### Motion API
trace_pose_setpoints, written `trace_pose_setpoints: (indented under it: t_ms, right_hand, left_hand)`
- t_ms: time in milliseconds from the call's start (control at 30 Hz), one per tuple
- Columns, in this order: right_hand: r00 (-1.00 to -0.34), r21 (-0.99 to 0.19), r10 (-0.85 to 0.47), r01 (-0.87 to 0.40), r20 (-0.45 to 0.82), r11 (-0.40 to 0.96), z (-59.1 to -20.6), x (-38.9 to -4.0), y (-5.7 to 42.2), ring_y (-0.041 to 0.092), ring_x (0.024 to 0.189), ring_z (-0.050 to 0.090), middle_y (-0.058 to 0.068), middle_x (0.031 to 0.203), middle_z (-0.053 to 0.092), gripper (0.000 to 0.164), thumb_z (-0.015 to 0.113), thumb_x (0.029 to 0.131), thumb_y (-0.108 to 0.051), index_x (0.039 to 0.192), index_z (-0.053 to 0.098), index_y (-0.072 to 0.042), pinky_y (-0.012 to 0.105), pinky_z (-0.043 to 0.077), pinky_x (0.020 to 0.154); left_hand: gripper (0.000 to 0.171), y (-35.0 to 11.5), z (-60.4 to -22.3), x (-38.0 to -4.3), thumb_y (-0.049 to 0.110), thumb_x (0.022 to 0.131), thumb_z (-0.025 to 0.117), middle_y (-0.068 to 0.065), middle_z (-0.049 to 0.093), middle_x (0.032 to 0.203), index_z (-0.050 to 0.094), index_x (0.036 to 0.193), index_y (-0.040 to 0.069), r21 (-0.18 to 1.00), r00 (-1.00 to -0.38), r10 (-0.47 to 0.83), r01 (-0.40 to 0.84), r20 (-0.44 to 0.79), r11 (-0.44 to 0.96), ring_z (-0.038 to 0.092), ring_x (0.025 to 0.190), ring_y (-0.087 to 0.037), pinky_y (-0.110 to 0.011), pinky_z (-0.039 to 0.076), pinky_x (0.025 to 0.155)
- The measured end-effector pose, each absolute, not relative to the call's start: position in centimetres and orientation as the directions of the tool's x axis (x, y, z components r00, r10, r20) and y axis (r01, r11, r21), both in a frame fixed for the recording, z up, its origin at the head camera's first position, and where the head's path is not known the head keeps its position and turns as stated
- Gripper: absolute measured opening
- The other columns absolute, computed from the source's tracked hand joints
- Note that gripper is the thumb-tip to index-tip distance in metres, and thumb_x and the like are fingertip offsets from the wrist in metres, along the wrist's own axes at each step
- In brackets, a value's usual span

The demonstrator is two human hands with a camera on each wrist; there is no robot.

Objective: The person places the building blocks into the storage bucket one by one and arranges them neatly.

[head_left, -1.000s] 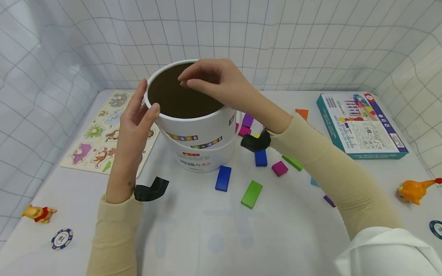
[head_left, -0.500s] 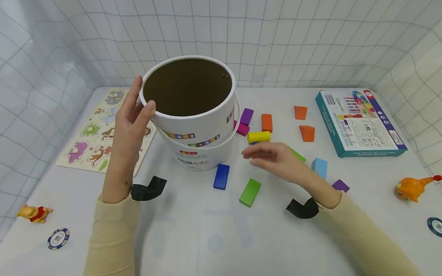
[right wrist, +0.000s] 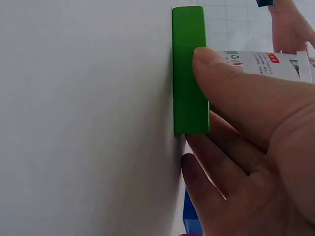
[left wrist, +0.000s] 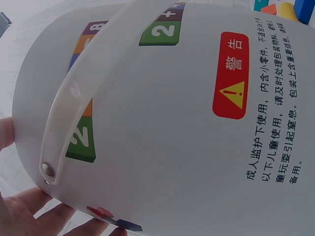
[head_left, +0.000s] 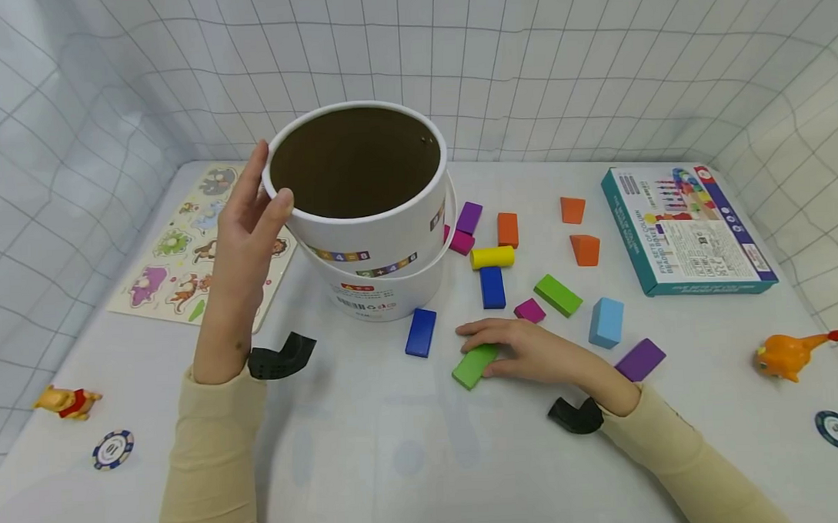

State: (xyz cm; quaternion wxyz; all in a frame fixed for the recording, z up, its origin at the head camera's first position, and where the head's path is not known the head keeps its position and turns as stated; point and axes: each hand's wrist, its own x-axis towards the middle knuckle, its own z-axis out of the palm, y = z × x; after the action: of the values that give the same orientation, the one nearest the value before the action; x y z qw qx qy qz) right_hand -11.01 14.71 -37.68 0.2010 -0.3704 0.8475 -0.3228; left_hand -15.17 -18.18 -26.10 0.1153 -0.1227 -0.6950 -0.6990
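Nearest on the worktop [head_left: 371,479] lie two poker chips, a left chip [head_left: 113,450] and a right chip [head_left: 837,429], with a small yellow figure [head_left: 69,401] behind the first and an orange toy [head_left: 784,358] behind the second. Further in, the right hand [head_left: 529,350] pinches a green block [head_left: 472,370] between thumb and fingers; the block lies in front of the white bucket [head_left: 369,232], to its right. A blue block [head_left: 421,333] lies between that block and the bucket's foot. The left hand [head_left: 243,221] is spread wide against the bucket's outer wall, near the rim (a plastic handle [left wrist: 66,110] hangs over the printed side). The bucket's inside looks too dark to tell what it holds. Past the right hand are a purple block [head_left: 640,359], a light blue block [head_left: 606,322] and, further off, a yellow cylinder [head_left: 492,257]. An animal puzzle board [head_left: 183,258] lies left of the bucket, a teal-edged box [head_left: 690,229] far right, and a gridded white sheet [head_left: 593,94] behind everything.
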Motion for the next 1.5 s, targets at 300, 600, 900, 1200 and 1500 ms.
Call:
trace_pose_setpoints:
  t_ms: [300,600,900,1200,1500]
  right_hand:
    - [-0.664,-0.701,-0.743,-0.491,-0.084,0.518,-37.6,-10.7,14.5,0.014,0.12,0.041,-0.005,0.123,0.052,0.031,0.068,0.077,-0.019,0.106,0.057,-0.021,0.03,0.041,0.092]
    - [-0.705,-0.661,-0.708,-0.51,-0.046,0.55,-37.3,-10.4,14.3,0.006,0.09,0.048,-0.012,0.098,0.054,0.03,0.07,0.076,-0.02,0.103,0.056,-0.02,0.023,0.045,0.078]
    - [-0.741,-0.735,-0.659,-0.518,0.13,0.437,-33.0,-11.4,13.3,0.005,0.089,0.052,-0.011,0.102,0.057,0.03,0.065,0.08,-0.014,0.108,0.059,-0.02,0.023,0.048,0.074]
    - [-0.826,-0.904,-0.422,-0.427,0.374,0.034,-21.5,-14.3,9.1,0.023,0.097,0.056,0.009,0.113,0.052,0.029,0.053,0.087,-0.003,0.115,0.053,-0.003,0.031,0.048,0.081]
    - [-0.835,-0.919,-0.53,-0.313,0.146,0.241,-17.3,-18.4,3.4,0.015,0.095,0.055,0.009,0.107,0.056,0.028,0.05,0.089,-0.008,0.116,0.051,-0.003,0.026,0.047,0.082]
  left_hand:
    - [0.059,-18.2,-26.0,-15.1,0.018,0.086,0.053,0.008,0.021,0.145,0.029,0.139,0.021,0.943,-0.943,0.009,0.332,0.332,-0.007,0.026,0.13,-0.019,-0.039,0.028,0.102]
    - [0.059,-18.2,-26.1,-15.1,0.018,0.086,0.053,0.008,0.022,0.145,0.029,0.139,0.022,0.945,-0.945,0.016,0.327,0.327,-0.001,0.027,0.13,-0.02,-0.04,0.028,0.101]
    - [0.059,-18.2,-26.1,-15.1,0.019,0.086,0.054,0.008,0.022,0.145,0.029,0.139,0.023,0.944,-0.944,0.01,0.33,0.33,0.011,0.029,0.129,-0.021,-0.04,0.031,0.1]
    - [0.059,-18.2,-26.2,-15.1,0.02,0.086,0.054,0.009,0.022,0.145,0.029,0.139,0.024,0.946,-0.947,0.011,0.322,0.321,0.029,0.028,0.129,-0.02,-0.041,0.029,0.1]
    - [0.058,-18.4,-26.1,-15.0,0.023,0.086,0.053,0.009,0.021,0.145,0.028,0.139,0.028,0.948,-0.95,0.017,0.314,0.313,0.054,0.029,0.129,-0.019,-0.044,0.029,0.1]
